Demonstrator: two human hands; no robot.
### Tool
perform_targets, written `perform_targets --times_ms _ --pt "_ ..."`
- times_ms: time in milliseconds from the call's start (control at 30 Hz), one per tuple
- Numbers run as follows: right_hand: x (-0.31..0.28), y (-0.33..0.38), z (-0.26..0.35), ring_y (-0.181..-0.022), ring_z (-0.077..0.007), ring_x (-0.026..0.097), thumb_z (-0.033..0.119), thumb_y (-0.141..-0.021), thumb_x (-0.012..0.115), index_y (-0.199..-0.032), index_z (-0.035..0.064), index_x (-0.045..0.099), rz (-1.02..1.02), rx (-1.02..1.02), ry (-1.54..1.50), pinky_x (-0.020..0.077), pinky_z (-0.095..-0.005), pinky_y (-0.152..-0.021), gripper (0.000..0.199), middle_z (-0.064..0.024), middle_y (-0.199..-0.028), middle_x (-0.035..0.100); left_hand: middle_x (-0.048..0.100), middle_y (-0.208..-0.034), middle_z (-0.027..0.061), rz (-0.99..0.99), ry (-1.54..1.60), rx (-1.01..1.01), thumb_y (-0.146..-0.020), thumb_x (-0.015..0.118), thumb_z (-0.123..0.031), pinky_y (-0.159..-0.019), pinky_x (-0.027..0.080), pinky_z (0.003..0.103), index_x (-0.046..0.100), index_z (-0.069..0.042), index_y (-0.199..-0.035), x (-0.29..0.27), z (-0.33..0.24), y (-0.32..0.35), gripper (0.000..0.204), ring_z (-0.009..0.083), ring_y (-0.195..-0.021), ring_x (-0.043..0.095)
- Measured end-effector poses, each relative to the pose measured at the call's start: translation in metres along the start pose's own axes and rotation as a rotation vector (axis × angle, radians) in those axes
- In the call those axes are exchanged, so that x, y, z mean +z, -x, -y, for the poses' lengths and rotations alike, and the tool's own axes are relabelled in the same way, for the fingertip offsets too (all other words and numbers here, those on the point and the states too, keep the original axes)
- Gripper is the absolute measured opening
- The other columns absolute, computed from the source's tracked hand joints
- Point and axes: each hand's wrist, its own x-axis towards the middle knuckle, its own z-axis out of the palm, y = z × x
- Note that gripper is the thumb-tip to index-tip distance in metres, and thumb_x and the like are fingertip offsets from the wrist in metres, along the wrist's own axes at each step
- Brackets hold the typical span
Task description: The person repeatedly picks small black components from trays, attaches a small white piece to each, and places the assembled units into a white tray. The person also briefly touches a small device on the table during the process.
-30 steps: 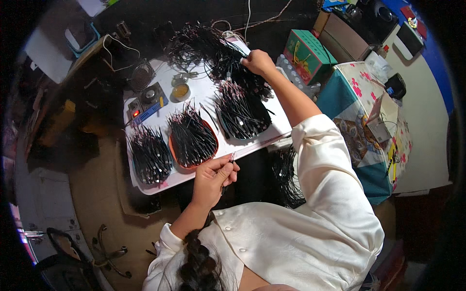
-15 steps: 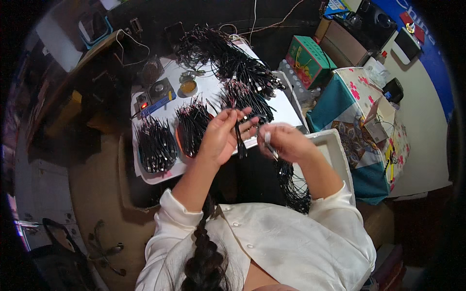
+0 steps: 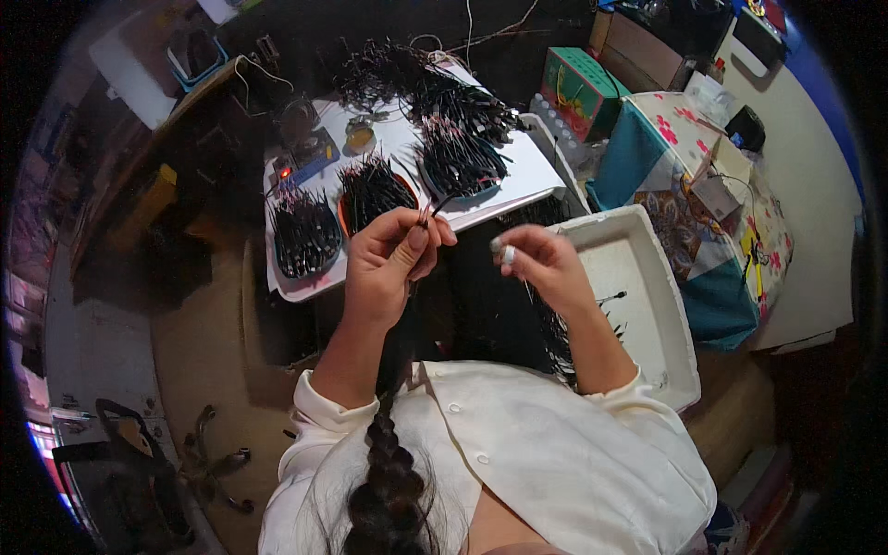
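My left hand (image 3: 393, 254) is closed in a pinch on a black cable (image 3: 441, 205), whose thin reddish wire ends rise above the thumb. To its right and apart from it, my right hand (image 3: 541, 262) has its fingers curled in. White wrapping shows on a finger of that hand, and whatever lies between its fingertips is too small to make out. Beyond the hands stand bundles of black cables: one in a teal-rimmed container (image 3: 462, 166), one in an orange-rimmed container (image 3: 375, 190) and one at the left (image 3: 305, 236). More black cables (image 3: 555, 338) hang below my right forearm.
A white foam box (image 3: 680, 347) with a few cable ends stands at my right. On the white table (image 3: 536, 176) are a cable pile (image 3: 398, 79), a device with a red light (image 3: 301, 166) and a small amber dish (image 3: 360, 139). A cloth-covered table (image 3: 661, 148) stands farther right.
My left hand has moved left and slightly down, its fingers now closed in more tightly around the cable. The right hand has shifted slightly right, and the view has tilted down.
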Motion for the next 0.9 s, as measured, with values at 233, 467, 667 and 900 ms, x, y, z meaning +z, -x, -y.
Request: perform_targets --times_ms 233,467,667,900 --pt "0.050 -0.012 0.047 -0.075 -0.0090 0.061 0.006 -0.088 0.066 -0.105 -0.0015 0.062 0.033 -0.313 -0.147 0.0464 -0.0186 -0.063 0.019 -0.0066 -0.089 0.067 0.063 -0.092 0.0150 -0.024 -0.185 0.087 -0.096 0.055 -0.016 -0.046 0.029 0.016 0.061 0.003 -0.099 0.006 -0.010 0.046 0.020 0.0041 -0.057 0.043" --pt "0.084 -0.003 0.061 -0.075 -0.0042 0.056 -0.005 -0.085 0.064 -0.093 -0.0003 0.063 0.001 -0.625 -0.003 0.0447 -0.0178 -0.064 0.010 -0.0011 -0.084 0.062 0.069 -0.103 0.0161 -0.138 -0.359 0.175 -0.096 0.054 -0.010 -0.059 0.045 0.019 0.061 0.002 -0.102 0.009 -0.056 0.050 0.015 0.0082 -0.065 0.058" --pt "0.099 0.005 0.059 -0.084 -0.0103 0.057 -0.017 -0.079 0.058 -0.093 -0.0055 0.058 0.079 -0.762 0.305 0.0456 -0.0215 -0.071 0.018 -0.0072 -0.090 0.058 0.070 -0.088 0.0068 -0.261 -0.657 0.247 -0.093 0.059 -0.007 -0.054 0.041 0.017 0.064 0.004 -0.104 0.038 -0.044 0.070 0.016 0.0020 -0.061 0.051" --pt "0.104 0.016 0.029 -0.067 -0.0063 0.056 0.004 -0.089 0.063 -0.096 -0.0002 0.059 0.172 -0.173 -0.392 0.0458 -0.0188 -0.060 0.009 -0.0033 -0.084 0.062 0.067 -0.083 0.0046 -0.260 -0.227 0.048 -0.095 0.058 -0.010 -0.057 0.043 0.016 0.064 0.003 -0.106 0.034 -0.016 0.085 0.018 0.0047 -0.067 0.057"
